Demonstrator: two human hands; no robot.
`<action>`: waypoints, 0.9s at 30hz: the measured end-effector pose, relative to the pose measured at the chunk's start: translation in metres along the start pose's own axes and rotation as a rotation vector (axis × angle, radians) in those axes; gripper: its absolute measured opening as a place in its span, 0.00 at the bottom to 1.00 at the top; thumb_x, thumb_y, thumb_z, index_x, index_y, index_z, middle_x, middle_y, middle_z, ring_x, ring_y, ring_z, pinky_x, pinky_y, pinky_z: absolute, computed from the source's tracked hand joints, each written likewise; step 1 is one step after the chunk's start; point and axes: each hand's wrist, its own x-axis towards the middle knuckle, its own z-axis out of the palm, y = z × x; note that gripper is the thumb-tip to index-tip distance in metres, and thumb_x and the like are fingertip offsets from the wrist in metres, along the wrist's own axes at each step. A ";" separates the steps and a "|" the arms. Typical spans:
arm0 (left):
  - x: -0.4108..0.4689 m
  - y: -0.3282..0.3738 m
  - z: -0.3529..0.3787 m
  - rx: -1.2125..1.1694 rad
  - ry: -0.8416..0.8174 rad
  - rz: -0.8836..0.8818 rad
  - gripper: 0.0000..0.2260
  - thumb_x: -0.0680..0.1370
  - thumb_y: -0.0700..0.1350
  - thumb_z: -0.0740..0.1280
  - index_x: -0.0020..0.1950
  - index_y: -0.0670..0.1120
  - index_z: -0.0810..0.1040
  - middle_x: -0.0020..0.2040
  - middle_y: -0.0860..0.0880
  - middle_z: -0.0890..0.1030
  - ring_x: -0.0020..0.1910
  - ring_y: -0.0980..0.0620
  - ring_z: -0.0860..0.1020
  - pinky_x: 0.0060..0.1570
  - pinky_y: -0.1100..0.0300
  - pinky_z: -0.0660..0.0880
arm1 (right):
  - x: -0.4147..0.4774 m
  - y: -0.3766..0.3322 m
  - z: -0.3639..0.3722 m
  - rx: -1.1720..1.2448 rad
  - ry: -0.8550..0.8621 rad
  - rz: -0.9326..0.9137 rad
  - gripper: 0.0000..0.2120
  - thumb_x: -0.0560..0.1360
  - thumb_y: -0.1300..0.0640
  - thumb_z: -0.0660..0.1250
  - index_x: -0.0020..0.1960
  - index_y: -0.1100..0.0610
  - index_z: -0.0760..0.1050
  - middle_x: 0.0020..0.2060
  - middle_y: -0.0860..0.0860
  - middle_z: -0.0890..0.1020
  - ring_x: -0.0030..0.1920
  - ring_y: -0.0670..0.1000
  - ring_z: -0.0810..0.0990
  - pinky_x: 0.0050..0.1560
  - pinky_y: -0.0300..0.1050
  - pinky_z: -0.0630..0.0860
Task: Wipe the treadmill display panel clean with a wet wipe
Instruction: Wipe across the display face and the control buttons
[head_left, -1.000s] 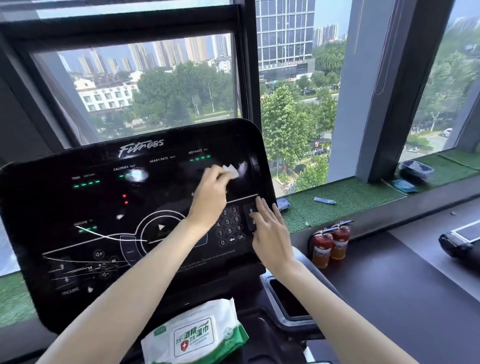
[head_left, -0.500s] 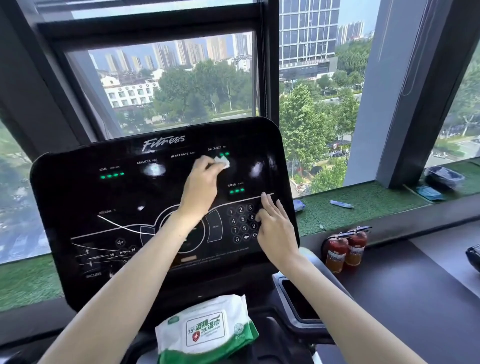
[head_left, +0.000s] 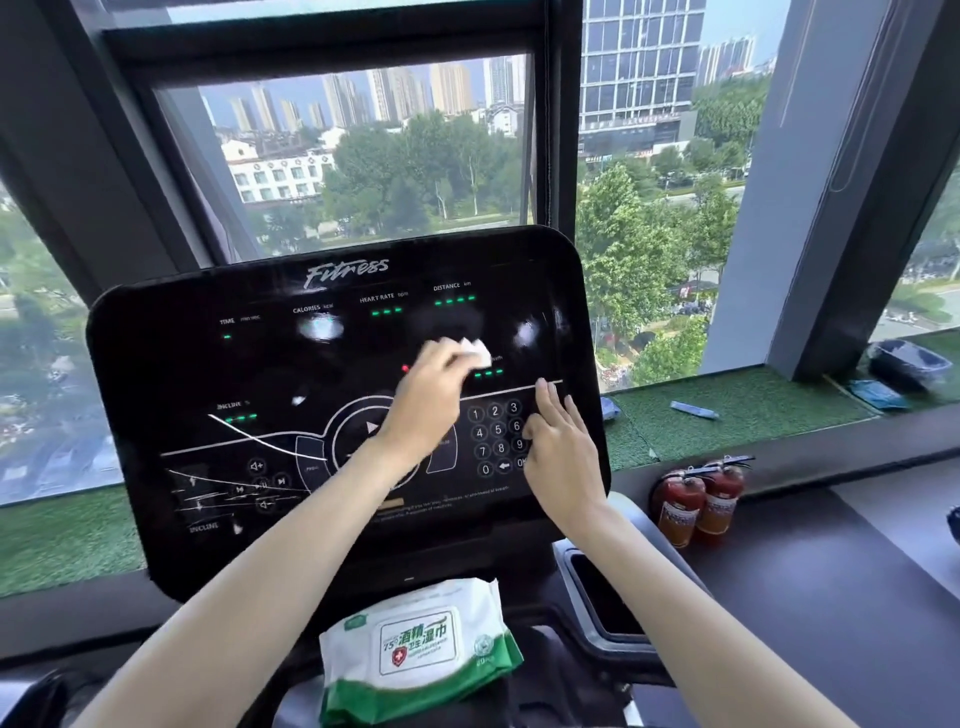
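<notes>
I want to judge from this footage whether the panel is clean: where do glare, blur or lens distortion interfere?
Head view: white glare blots the display panel near CALORIES and at its upper right; head view: the wet wipe in the left hand is softly blurred; head view: the wide lens tilts the window pillar.

Daylit window (head_left: 363, 156) overlooks towers; green turf sill (head_left: 753, 410).

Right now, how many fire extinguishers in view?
2. One extinguisher and a second extinguisher stand side by side on the dark surface below the sill, right of the panel. Others may sit out of frame.
</notes>
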 end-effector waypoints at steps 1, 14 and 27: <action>-0.006 -0.003 0.000 0.029 -0.128 0.141 0.16 0.72 0.28 0.66 0.56 0.43 0.79 0.48 0.48 0.76 0.45 0.50 0.72 0.42 0.54 0.78 | 0.000 -0.001 0.000 0.000 -0.003 0.000 0.06 0.65 0.73 0.64 0.36 0.64 0.76 0.67 0.65 0.69 0.68 0.58 0.69 0.71 0.54 0.61; -0.012 -0.029 -0.022 0.004 0.076 -0.077 0.11 0.74 0.30 0.67 0.53 0.40 0.81 0.47 0.43 0.77 0.45 0.45 0.76 0.47 0.54 0.77 | -0.002 -0.027 0.004 0.056 0.032 0.009 0.17 0.65 0.76 0.60 0.50 0.64 0.73 0.68 0.69 0.65 0.71 0.62 0.61 0.72 0.53 0.55; -0.016 -0.035 -0.037 -0.061 0.407 -0.512 0.08 0.77 0.33 0.65 0.53 0.40 0.81 0.45 0.44 0.75 0.44 0.49 0.75 0.47 0.57 0.74 | 0.003 -0.040 0.010 0.128 -0.048 -0.123 0.20 0.63 0.78 0.57 0.51 0.62 0.72 0.70 0.63 0.65 0.73 0.55 0.60 0.73 0.46 0.53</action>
